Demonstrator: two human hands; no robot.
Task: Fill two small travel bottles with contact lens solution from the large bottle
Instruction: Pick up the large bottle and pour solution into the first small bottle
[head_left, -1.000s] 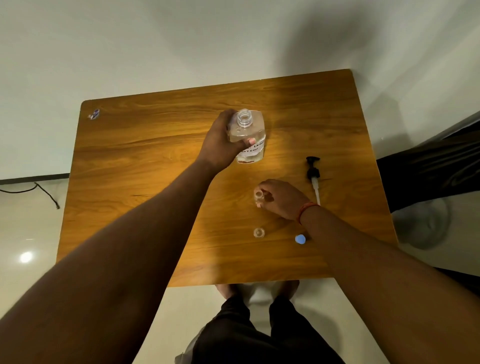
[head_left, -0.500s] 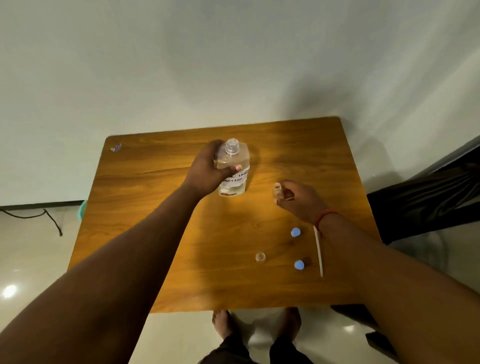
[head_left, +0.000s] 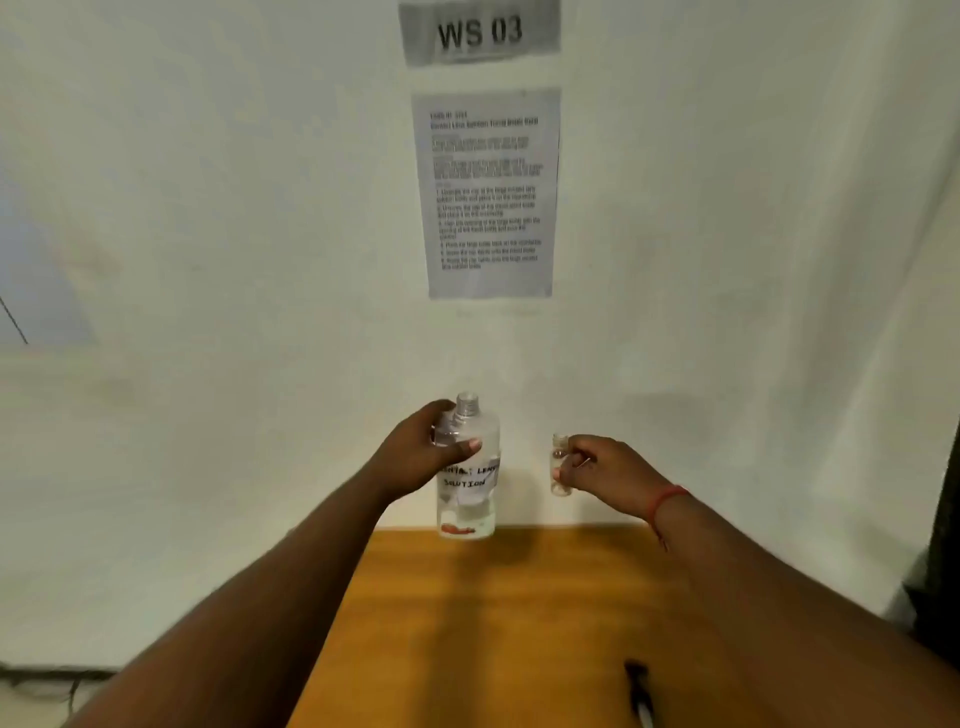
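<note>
Wall (head_left: 208, 260) fills most of the frame, with the "WS 03" sign (head_left: 479, 32) top centre and an instruction sheet (head_left: 488, 192) below it. The table (head_left: 493, 623) sits low centre, a pump (head_left: 638, 691) lying at its bottom right edge. Centre frame, the big bottle (head_left: 467, 467) is up off the wood, upright, cap off, the left hand (head_left: 421, 457) wrapped round its shoulder. Mostly empty, so likely light; clear plastic, probably slick, so a grip low on the label looks safest when tipping. Just right of it, the right hand (head_left: 602, 470) pinches the small bottle (head_left: 559, 465) with thumb and fingertips, mouth open. Tiny, easily crushed or dropped; best held mid-body.
</note>
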